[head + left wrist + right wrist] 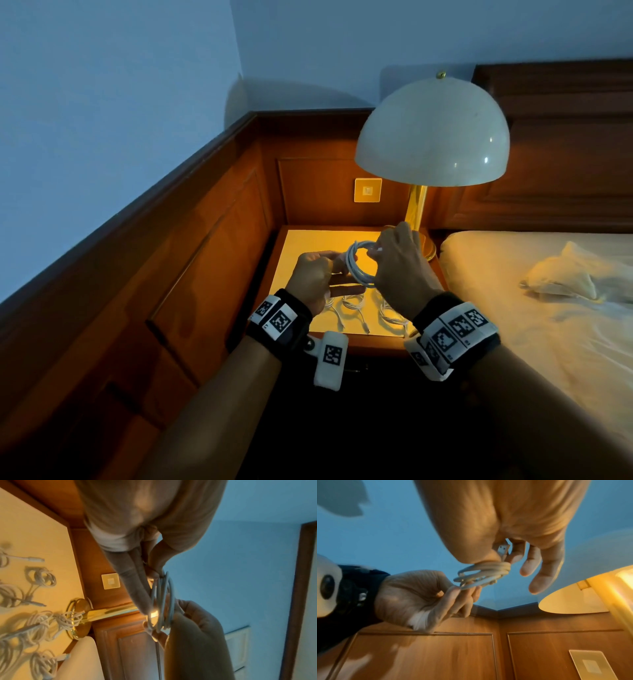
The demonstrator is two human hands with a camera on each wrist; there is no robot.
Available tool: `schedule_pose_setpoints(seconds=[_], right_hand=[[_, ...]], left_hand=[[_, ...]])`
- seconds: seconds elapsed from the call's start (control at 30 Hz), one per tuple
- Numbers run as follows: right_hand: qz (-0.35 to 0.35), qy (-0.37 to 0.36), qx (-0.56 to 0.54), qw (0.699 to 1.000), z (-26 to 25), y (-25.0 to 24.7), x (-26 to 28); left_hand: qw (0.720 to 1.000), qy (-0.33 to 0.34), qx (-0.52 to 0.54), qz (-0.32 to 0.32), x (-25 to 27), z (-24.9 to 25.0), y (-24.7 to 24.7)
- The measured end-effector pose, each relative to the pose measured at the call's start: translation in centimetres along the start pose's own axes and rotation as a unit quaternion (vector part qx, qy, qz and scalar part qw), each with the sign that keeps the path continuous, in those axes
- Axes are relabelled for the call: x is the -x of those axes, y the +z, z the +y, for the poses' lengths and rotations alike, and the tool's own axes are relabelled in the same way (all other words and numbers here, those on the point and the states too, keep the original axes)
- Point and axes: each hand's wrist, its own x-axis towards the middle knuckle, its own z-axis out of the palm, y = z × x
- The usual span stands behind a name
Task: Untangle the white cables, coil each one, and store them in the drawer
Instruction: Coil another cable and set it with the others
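1. Fingers (453, 595) of the left hand (313, 274) pinch the white coil (358, 263), held above the nightstand (308, 243).
2. The right hand (400, 263) pinches the plug (502, 549); wrap that end snugly so loops stay together.
3. Other cables (41, 623) wait below.

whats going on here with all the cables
A person is coiling a white cable above a lamplit nightstand. The left hand pinches one side of the loop; the right hand grips the other side, plug end by its thumb. Several more coiled cables lie on the nightstand beside the lamp base.
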Motion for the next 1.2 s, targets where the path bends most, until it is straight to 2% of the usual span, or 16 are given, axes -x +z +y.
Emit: schedule_pose_setpoints(seconds=[0.07,0.13,0.17,0.33,0.47,0.6,0.73,0.8,0.83,0.9,0.93,0.97,1.0,1.1,1.2], right_hand=[[0.067,0.012,-0.070,0.995,0.3,-0.7,0.1],[0.151,0.045,-0.215,0.964,1.1,-1.4,0.0],[0.165,0.064,-0.264,0.948,1.5,-1.7,0.0],[0.116,0.190,-0.425,0.877,3.0,-2.0,0.0],[0.111,0.201,-0.436,0.870,3.4,-1.8,0.1],[0.071,0.239,-0.513,0.822,3.5,-0.6,0.3],[0.073,0.241,-0.474,0.844,3.7,2.6,0.6],[0.057,0.237,-0.469,0.849,3.5,3.9,1.0],[0.042,0.235,-0.473,0.848,3.4,4.2,1.2],[0.004,0.227,-0.489,0.842,3.3,4.6,1.7],[-0.014,0.218,-0.498,0.839,3.1,4.7,1.9],[-0.029,0.210,-0.503,0.838,3.0,4.9,2.0],[-0.043,0.203,-0.498,0.842,2.7,5.2,2.1],[-0.087,0.168,-0.462,0.867,1.6,6.3,1.7],[-0.142,0.115,-0.382,0.906,0.5,7.8,0.7]], left_hand=[[0.999,-0.008,-0.002,-0.035,0.1,0.4,0.3],[0.997,-0.016,-0.018,-0.078,0.3,0.7,0.8],[0.995,-0.021,-0.028,-0.096,0.5,0.9,1.0],[0.989,-0.036,-0.052,-0.133,0.9,1.2,2.2],[0.988,-0.066,-0.004,-0.142,1.3,0.5,2.6],[0.992,-0.054,-0.003,-0.112,1.5,-0.8,2.6],[0.998,-0.003,-0.060,-0.035,1.9,-2.6,2.9],[0.989,0.059,-0.133,-0.001,2.0,-3.8,2.7],[0.974,0.108,-0.198,0.012,1.9,-4.4,2.2],[0.912,0.187,-0.364,0.014,1.6,-5.4,0.7],[0.886,0.205,-0.416,0.008,1.6,-5.6,-0.2],[0.877,0.207,-0.434,0.000,1.5,-5.8,-1.2],[0.885,0.197,-0.423,-0.001,1.3,-6.0,-2.2],[0.931,0.147,-0.334,0.018,0.9,-6.7,-4.6],[0.957,0.082,-0.277,0.024,0.7,-7.9,-6.4]])
